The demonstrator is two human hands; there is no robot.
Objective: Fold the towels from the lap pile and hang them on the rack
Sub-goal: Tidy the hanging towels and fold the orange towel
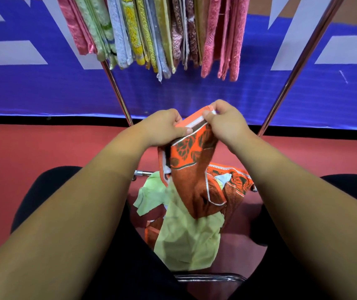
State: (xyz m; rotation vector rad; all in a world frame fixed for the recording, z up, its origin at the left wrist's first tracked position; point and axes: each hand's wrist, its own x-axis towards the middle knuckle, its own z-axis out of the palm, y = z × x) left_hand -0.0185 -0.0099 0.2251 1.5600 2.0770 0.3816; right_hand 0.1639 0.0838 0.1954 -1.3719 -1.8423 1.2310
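Note:
An orange towel with a dark leaf print (191,167) hangs from both my hands above my lap. My left hand (164,126) pinches its top edge at the left, and my right hand (227,120) pinches the same striped edge at the right, the two hands close together. Below it a pale green towel (186,237) and another orange patterned towel (236,182) lie in a heap between my knees. Several folded towels (158,33) in pink, green, yellow and white hang side by side on the rack at the top.
The rack's two slanted metal legs (117,92) (298,63) stand either side of my hands, with a low crossbar (140,173) behind the heap. A blue banner (43,89) covers the wall behind. The floor (21,148) is red. A chair's metal edge (207,278) shows below.

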